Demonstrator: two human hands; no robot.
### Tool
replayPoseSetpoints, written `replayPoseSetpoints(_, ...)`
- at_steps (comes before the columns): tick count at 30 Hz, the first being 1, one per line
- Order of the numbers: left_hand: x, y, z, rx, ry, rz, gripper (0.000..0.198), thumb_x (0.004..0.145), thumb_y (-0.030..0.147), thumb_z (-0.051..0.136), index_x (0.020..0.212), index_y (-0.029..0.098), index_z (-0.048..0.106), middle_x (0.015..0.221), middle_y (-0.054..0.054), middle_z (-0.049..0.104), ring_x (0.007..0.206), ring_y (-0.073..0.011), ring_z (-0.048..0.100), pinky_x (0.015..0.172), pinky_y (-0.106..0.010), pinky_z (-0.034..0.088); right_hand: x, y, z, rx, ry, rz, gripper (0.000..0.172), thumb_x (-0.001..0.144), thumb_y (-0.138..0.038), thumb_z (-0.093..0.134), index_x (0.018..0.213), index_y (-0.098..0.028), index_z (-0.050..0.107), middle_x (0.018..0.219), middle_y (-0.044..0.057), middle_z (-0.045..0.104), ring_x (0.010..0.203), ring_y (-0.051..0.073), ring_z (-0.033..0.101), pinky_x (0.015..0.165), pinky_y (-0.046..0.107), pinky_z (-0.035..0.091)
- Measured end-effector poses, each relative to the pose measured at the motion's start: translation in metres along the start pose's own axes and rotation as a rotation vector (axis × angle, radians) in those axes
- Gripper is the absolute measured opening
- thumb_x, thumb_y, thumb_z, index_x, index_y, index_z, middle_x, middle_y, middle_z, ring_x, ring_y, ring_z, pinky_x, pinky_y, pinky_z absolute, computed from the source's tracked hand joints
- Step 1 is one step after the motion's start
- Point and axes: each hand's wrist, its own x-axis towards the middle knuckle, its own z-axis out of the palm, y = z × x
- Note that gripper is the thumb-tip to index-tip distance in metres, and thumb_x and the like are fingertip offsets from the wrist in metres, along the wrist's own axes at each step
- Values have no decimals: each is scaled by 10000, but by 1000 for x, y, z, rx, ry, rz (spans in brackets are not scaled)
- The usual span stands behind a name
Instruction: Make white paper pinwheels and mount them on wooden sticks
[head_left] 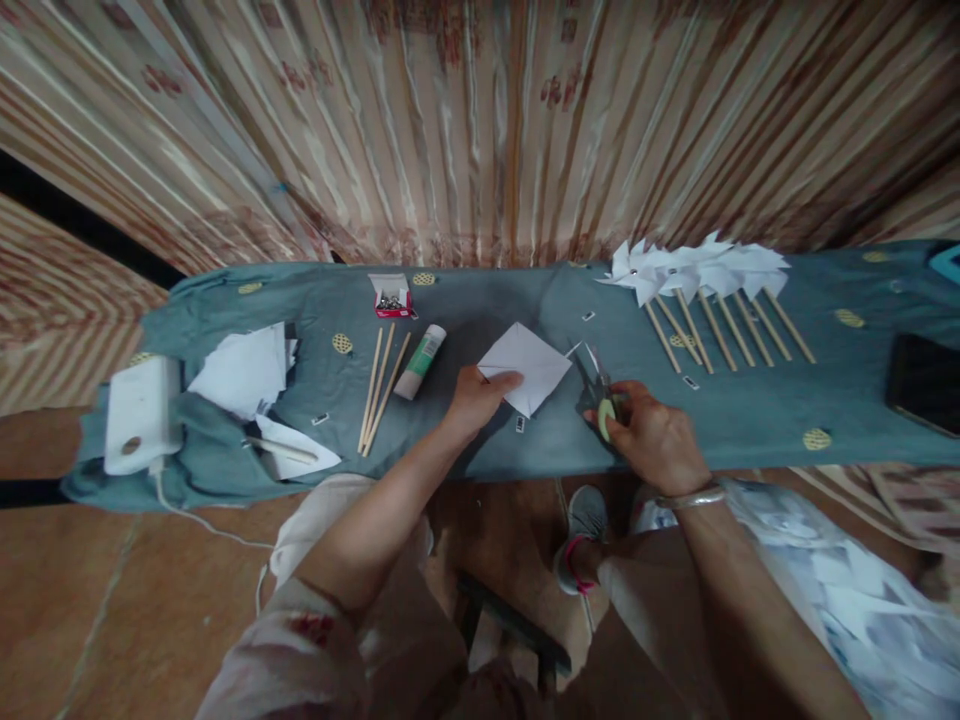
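A square of white paper (529, 362) with crease lines is turned so a corner points toward me. My left hand (480, 394) pinches its left side, thumb on top. In my right hand (651, 428) is a pair of scissors (604, 400) with yellow-green handles. The blades are spread apart, just off the paper's right corner. To the left of the paper lie a glue stick (421, 362) with a green and white label and three wooden sticks (373, 392). Behind these, a small red box (392, 300) stands with its lid up, small metal pins inside.
Several paper pinwheels (697, 272) on sticks lie in a row at the back right. Stacked white paper (244, 370), a pen-like tool (289, 450) and a white power bank (142, 415) with a cable occupy the left end. A dark phone (926, 380) rests far right.
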Motion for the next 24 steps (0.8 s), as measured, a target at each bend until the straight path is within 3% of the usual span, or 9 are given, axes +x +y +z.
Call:
replayPoseSetpoints(4,0,-5,-4,338,-87,57,80,706,158,723,643,165,673,660,-7,696,661,-188,649,665,-302,509,1,1,-3,-167,-16,-22,359,893,-366,596,1175,-144,606,827,125,774,779,310,750,616,318,460)
replayPoseSetpoints(7,0,-3,-9,536,-120,115,27,740,176,704,754,154,704,760,-42,732,721,-216,673,707,-330,527,2,1,-7,-221,-26,-9,363,894,-371,596,1171,-137,613,821,133,775,805,307,751,638,316,470)
replayPoseSetpoints(12,0,4,-20,662,-90,265,479,761,146,694,1236,175,639,1090,-74,737,924,-218,689,871,-355,546,6,2,-10,-221,-54,33,374,888,-379,607,1174,-140,628,879,142,781,846,315,748,679,338,490)
replayPoseSetpoints(14,1,8,-27,732,-63,340,562,769,150,696,1319,174,584,1204,-99,695,1015,-228,669,927,-372,536,7,3,-9,-214,-48,44,374,880,-382,617,1169,-144,632,889,139,783,854,314,746,683,338,486)
replayPoseSetpoints(17,-2,13,-34,903,-67,531,479,806,148,657,1283,173,616,1307,-120,629,1183,-259,585,1044,-422,472,9,6,-6,-211,-26,48,369,864,-402,635,1144,-161,640,881,125,784,843,306,743,662,326,465)
replayPoseSetpoints(19,-6,13,-34,1013,-133,627,369,855,140,592,1216,183,661,1317,-112,619,1234,-265,541,1083,-442,434,10,8,-5,-227,-10,46,358,857,-418,639,1121,-175,649,862,116,784,826,301,742,637,320,446)
replayPoseSetpoints(24,-20,6,-20,1187,-343,623,301,932,162,492,1163,197,682,1304,-113,630,1273,-285,500,1057,-481,425,14,7,-4,-279,55,55,352,844,-436,634,1091,-190,682,852,118,779,796,291,735,599,313,406)
